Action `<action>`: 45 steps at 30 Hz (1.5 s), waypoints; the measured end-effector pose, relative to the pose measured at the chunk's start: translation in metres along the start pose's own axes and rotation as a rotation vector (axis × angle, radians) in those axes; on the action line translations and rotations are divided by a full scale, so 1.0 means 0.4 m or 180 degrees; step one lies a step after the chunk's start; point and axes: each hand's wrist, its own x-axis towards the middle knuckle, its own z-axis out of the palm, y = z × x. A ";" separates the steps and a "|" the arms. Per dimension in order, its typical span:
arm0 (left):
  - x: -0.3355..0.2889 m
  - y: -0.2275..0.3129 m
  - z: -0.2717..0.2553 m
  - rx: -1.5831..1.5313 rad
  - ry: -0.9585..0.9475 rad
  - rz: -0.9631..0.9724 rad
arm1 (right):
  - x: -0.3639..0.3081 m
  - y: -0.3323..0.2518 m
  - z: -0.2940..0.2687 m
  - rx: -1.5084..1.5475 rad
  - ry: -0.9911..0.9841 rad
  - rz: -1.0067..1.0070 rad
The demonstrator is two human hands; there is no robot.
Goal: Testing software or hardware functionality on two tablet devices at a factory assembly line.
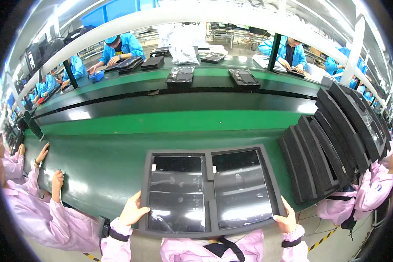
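Observation:
A black foam tray (208, 162) is held between my two hands at the near edge of the green workbench. Two recesses in it each carry a glossy dark screen panel, the left panel (177, 192) and the right panel (240, 187). Each panel has a small pale tab at its upper left. My left hand (134, 210) grips the tray's left edge, its thumb on the rim. On the opposite edge, my right hand (287, 217) clasps the lower right corner with the thumb on top. The fingers beneath the tray are partly hidden.
A tall, leaning stack of black foam trays (312, 161) stands at the right. Co-workers in pink sleeves (70, 222) sit at the left; others in blue work across the green bench (96, 153). Opened tablet-like devices (180, 75) lie on the far strip near a white plastic bag (183, 52).

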 end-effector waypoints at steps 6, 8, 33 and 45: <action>0.113 0.116 -0.010 0.4969 0.1279 0.0854 | 0.084 -0.200 -0.077 -0.2881 0.0555 -0.0330; 0.221 0.132 0.032 0.4355 0.1676 0.2209 | 0.184 -0.234 -0.017 -0.2819 0.1170 -0.1362; 0.449 -0.003 0.355 0.3905 0.1892 0.1859 | 0.427 -0.004 0.267 -0.4437 0.1204 -0.1167; 0.251 0.070 0.079 0.3396 0.1325 0.0912 | 0.439 -0.008 0.275 -0.4447 0.1160 -0.1018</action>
